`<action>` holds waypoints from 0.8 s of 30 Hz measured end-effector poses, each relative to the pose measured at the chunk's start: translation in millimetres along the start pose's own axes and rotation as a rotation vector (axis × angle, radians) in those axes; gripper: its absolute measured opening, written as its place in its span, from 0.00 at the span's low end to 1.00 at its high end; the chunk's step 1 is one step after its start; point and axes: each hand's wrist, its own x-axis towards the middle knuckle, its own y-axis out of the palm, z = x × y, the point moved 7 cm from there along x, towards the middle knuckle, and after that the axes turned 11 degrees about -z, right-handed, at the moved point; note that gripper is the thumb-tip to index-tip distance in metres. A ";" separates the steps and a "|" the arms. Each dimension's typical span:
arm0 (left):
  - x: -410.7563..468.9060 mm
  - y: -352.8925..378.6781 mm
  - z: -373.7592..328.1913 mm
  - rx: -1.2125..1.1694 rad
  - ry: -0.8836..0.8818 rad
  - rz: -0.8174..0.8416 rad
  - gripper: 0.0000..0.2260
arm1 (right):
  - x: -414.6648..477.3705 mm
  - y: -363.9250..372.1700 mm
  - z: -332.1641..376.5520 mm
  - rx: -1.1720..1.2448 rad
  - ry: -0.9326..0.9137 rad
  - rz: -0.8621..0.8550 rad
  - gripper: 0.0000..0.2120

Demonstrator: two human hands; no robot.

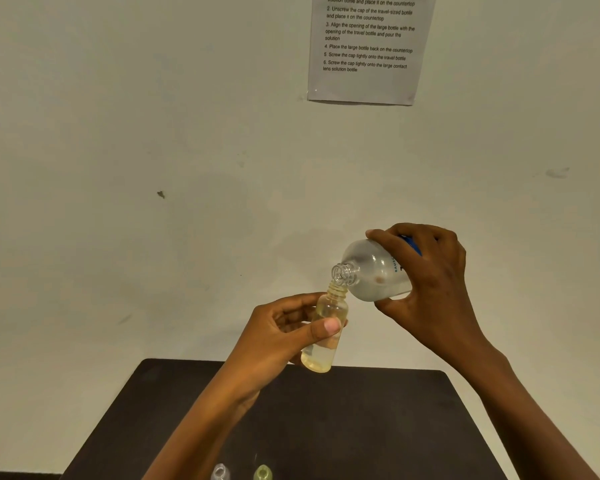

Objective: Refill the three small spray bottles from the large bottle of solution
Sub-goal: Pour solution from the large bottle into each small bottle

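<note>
My left hand (284, 332) grips a small clear yellowish bottle (326, 332), uncapped and nearly upright, above the far edge of the dark table (378, 427). Liquid fills its lower part. My right hand (430, 282) holds the large clear bottle (374, 271), tipped to the left with its open threaded neck touching the small bottle's mouth. At the bottom edge of the view the tops of two other small bottles show on the table: a clear one (220, 472) and a green one (263, 472).
A pale wall stands right behind the table. A printed instruction sheet (368, 50) is taped high on the wall. The table's left and right edges slope outward toward me.
</note>
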 end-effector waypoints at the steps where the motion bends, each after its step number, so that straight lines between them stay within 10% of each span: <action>1: 0.1 0.1 -0.4 0.002 0.001 0.000 0.21 | 0.2 0.0 -0.1 0.001 -0.001 -0.002 0.33; 24: 3.2 2.2 -0.4 -0.005 0.018 0.010 0.19 | -1.7 1.8 -3.3 0.004 -0.016 -0.014 0.33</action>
